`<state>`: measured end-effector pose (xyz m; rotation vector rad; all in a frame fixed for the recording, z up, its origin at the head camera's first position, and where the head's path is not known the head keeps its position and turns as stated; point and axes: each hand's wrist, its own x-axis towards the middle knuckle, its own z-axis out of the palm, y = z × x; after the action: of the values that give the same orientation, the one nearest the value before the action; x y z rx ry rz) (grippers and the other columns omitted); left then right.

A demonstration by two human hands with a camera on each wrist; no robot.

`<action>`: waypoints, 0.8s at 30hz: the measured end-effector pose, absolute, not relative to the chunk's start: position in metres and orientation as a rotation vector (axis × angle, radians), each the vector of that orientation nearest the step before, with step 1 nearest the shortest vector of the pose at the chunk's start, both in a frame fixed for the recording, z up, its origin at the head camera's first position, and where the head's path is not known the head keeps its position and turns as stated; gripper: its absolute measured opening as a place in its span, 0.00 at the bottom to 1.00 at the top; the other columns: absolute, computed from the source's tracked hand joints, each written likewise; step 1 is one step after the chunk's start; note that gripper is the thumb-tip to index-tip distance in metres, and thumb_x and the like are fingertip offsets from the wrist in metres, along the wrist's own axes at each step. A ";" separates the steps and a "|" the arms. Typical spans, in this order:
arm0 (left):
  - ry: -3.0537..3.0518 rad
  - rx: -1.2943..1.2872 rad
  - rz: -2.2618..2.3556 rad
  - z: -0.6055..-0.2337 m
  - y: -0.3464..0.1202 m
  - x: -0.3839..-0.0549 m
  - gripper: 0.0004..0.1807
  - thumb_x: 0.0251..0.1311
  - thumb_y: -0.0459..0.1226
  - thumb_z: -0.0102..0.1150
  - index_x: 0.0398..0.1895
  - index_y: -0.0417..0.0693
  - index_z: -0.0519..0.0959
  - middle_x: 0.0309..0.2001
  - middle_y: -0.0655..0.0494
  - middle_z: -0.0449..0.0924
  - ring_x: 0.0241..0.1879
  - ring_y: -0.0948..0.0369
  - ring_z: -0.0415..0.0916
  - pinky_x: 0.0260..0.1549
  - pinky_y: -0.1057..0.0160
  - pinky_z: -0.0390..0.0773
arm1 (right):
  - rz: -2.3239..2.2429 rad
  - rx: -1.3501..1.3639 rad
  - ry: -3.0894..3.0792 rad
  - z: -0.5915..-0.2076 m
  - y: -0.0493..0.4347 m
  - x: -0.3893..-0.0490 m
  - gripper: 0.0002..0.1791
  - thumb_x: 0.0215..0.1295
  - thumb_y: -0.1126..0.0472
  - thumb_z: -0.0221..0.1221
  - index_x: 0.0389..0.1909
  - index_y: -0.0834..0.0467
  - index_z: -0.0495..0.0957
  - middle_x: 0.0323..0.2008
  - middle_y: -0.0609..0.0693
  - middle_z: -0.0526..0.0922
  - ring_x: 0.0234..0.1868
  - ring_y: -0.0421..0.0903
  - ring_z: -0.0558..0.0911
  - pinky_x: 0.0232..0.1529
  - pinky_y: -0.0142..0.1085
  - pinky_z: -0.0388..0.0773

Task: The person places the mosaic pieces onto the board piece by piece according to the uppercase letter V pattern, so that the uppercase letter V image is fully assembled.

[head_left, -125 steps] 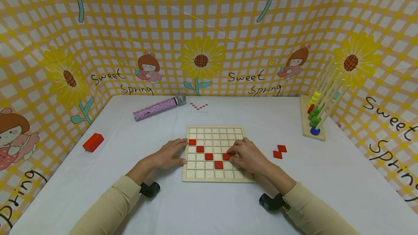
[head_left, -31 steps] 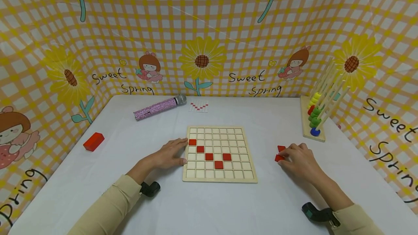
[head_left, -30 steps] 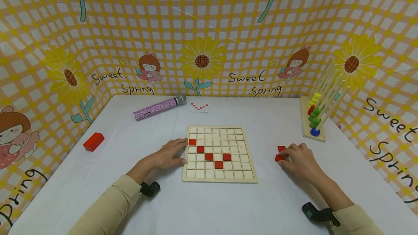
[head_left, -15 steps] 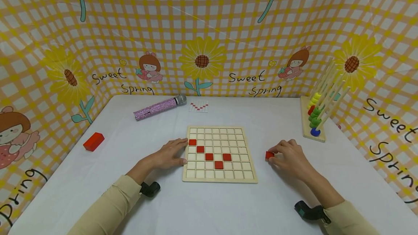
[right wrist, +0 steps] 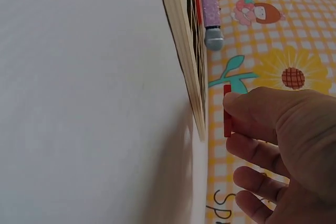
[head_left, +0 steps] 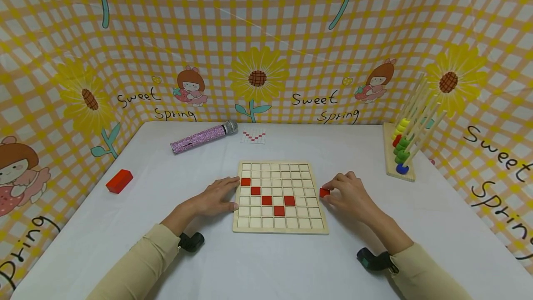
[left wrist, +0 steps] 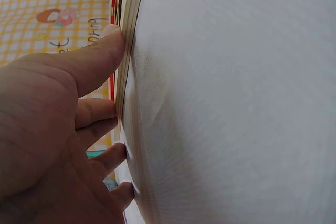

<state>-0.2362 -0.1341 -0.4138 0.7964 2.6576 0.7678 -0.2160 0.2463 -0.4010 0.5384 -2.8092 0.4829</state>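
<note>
In the head view a square wooden grid board (head_left: 300, 230) lies in the middle of the table, with several red square tiles (head_left: 266, 200) in its cells. My left hand (head_left: 214, 196) rests at its left edge; in the left wrist view the thumb (left wrist: 100, 59) and fingertips touch that edge. My right hand (head_left: 351, 198) pinches a red tile (head_left: 324, 192) between thumb and fingers just beyond the board's right edge. Seen edge-on in the right wrist view, the held tile (right wrist: 227, 119) is a thin strip; I cannot tell whether a second lies against it.
Behind the board lie a glittery purple microphone (head_left: 200, 139) and a small card (head_left: 253, 136) with a red V pattern. A red block (head_left: 119, 181) sits at left. A wooden rack of pegs with coloured beads (head_left: 401, 147) stands at back right.
My right hand placed a tile on the board, went right to the two loose tiles, and has come back left to the board's edge pinching red. The left hand has stayed put.
</note>
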 end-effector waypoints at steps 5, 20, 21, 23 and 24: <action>2.660 0.798 0.760 -0.415 -0.134 -0.237 0.39 0.63 0.46 0.56 0.72 0.40 0.54 0.75 0.47 0.48 0.74 0.42 0.41 0.69 0.38 0.46 | 0.485 0.588 -2.804 -0.402 0.233 -0.221 0.12 0.51 0.61 0.68 0.38 0.58 0.84 0.34 0.49 0.80 0.40 0.49 0.68 0.38 0.38 0.61; 2.663 0.788 0.754 -0.415 -0.134 -0.237 0.39 0.63 0.46 0.56 0.72 0.42 0.54 0.75 0.49 0.47 0.74 0.43 0.42 0.70 0.39 0.46 | 0.442 0.587 -2.880 -0.404 0.203 -0.235 0.12 0.52 0.58 0.67 0.38 0.55 0.86 0.38 0.49 0.81 0.41 0.47 0.67 0.38 0.36 0.60; 2.663 0.787 0.754 -0.415 -0.134 -0.237 0.39 0.63 0.46 0.56 0.72 0.42 0.54 0.75 0.49 0.48 0.74 0.43 0.42 0.70 0.39 0.46 | 0.434 0.592 -2.880 -0.405 0.202 -0.236 0.12 0.52 0.58 0.67 0.38 0.55 0.86 0.37 0.49 0.81 0.40 0.47 0.67 0.37 0.36 0.59; 2.662 0.786 0.757 -0.415 -0.134 -0.237 0.39 0.63 0.46 0.56 0.72 0.42 0.54 0.75 0.49 0.48 0.74 0.43 0.42 0.70 0.39 0.46 | 0.428 0.598 -2.886 -0.405 0.199 -0.237 0.11 0.52 0.58 0.67 0.38 0.55 0.86 0.37 0.48 0.81 0.40 0.47 0.67 0.37 0.36 0.59; 2.663 0.787 0.758 -0.415 -0.134 -0.237 0.39 0.63 0.46 0.56 0.72 0.42 0.54 0.75 0.49 0.48 0.74 0.43 0.42 0.70 0.39 0.46 | 0.435 0.600 -2.889 -0.405 0.198 -0.238 0.11 0.53 0.58 0.66 0.38 0.55 0.85 0.37 0.48 0.81 0.40 0.47 0.68 0.37 0.36 0.60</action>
<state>-0.2370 -0.1339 -0.4154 0.7867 2.6629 0.7580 -0.2375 0.1983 -0.4050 0.6001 -2.8890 0.4345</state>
